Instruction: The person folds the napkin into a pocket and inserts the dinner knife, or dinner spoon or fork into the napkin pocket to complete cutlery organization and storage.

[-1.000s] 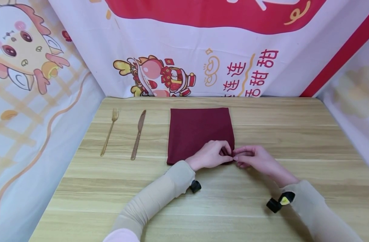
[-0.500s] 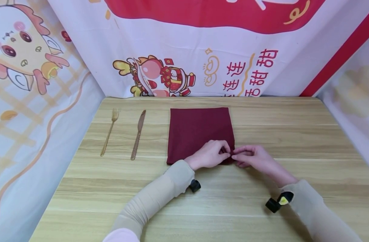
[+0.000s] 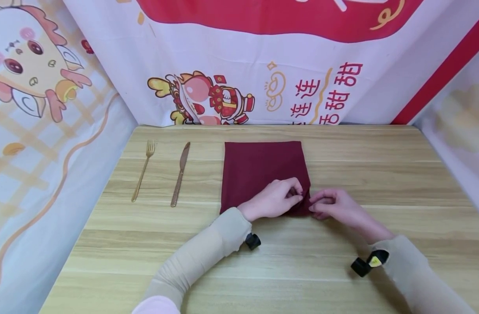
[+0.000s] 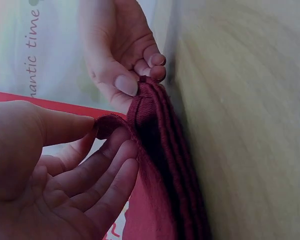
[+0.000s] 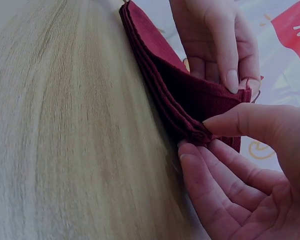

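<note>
A dark red cloth napkin (image 3: 263, 163), folded into layers, lies on the wooden table. My left hand (image 3: 274, 198) pinches the top layer at the near right corner between thumb and fingers and lifts it, as the left wrist view shows with the raised napkin edge (image 4: 110, 125). At that same corner, the thumb and fingers of my right hand (image 3: 335, 207) pinch the lower layers. In the right wrist view a gap parts the lifted layer from the stacked napkin layers (image 5: 160, 95) below.
Left of the napkin lie a gold-coloured knife (image 3: 179, 174) and, farther left, a gold-coloured fork (image 3: 143, 170). Printed cloth (image 3: 231, 56) hangs behind the wooden table (image 3: 263, 279) and along its sides.
The napkin has shifted slightly to the right, along with my right hand. My hands are now farther apart, and the top layer at the corner stands lifted from the others.
</note>
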The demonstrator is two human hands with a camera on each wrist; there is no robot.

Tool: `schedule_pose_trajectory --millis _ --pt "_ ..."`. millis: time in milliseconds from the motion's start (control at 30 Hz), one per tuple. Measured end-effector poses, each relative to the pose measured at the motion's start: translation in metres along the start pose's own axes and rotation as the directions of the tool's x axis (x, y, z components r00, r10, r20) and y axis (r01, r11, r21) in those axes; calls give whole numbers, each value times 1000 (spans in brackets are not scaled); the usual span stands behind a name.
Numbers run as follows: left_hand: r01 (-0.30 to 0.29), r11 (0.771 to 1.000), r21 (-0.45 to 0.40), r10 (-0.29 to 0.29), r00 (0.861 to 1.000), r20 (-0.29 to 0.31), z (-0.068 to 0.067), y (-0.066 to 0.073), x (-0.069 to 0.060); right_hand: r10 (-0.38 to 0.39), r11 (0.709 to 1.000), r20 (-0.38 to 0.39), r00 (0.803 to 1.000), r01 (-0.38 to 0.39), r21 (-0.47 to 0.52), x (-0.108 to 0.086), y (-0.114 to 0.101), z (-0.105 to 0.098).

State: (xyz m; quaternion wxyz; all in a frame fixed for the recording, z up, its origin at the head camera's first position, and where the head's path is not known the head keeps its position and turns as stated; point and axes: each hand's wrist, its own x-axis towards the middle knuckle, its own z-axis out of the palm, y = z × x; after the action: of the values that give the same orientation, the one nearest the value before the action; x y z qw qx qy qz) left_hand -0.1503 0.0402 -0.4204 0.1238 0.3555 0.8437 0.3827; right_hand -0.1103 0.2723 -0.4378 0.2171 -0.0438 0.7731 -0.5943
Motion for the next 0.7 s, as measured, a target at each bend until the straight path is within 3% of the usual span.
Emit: schedule_pose_trajectory --millis 367,700 --pt "-58 998 -15 57 998 -28 -6 5 -2 47 999 24 999 -47 -28 -6 -3 -5" --pt "-11 997 -71 6 997 -78 -23 -2 -4 65 997 3 998 -65 -43 -5 -1 -3"
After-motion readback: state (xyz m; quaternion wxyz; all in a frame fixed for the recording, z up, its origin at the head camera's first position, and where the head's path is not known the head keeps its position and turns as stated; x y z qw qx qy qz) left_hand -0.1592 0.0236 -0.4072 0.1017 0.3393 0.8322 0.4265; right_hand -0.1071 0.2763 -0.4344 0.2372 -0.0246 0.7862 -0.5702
